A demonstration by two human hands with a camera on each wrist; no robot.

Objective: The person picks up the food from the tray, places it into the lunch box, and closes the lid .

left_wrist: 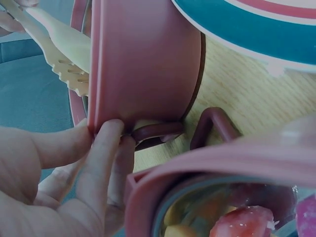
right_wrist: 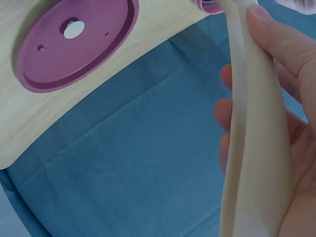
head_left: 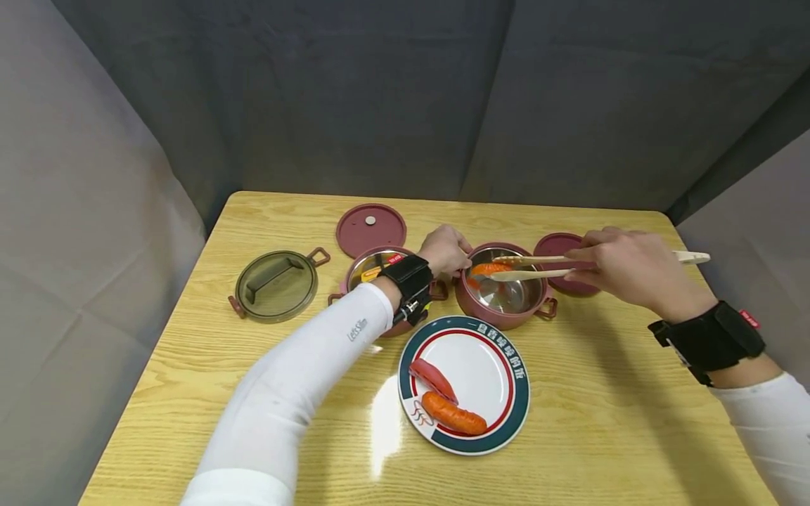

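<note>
**Tongs holding an orange food piece over the right pot**

The orange food piece (head_left: pixel 490 268) is pinched between the tips of the wooden tongs (head_left: pixel 538 267), at the left inner side of the right pot (head_left: pixel 504 309), just above its steel bottom. This pot stands near the middle of the tabletop (head_left: pixel 601 422), toward the far edge.

The right hand (head_left: pixel 623 267) is closed around the tongs, thumb on top and fingers (right_wrist: pixel 229 108) beneath, squeezing both arms together. The handle end projects past the hand toward the right edge.

The left hand (head_left: pixel 446 249) grips the left rim of the right pot, fingertips (left_wrist: pixel 106 143) curled against the outer wall beside the pot handle (left_wrist: pixel 155 132).

A second pot (head_left: pixel 373 270) containing food stands just beside the first, on its left; their handles nearly meet. A dark red lid (head_left: pixel 370 229) lies behind the second pot. Another dark red lid (head_left: pixel 560 249) lies behind the right hand, partly hidden. A clear lid (head_left: pixel 276 284) lies upside down toward the left edge.

A plate (head_left: pixel 506 414) sits toward the near edge, just in front of the right pot, carrying a red piece (head_left: pixel 433 379) and an orange piece (head_left: pixel 454 414).
</note>
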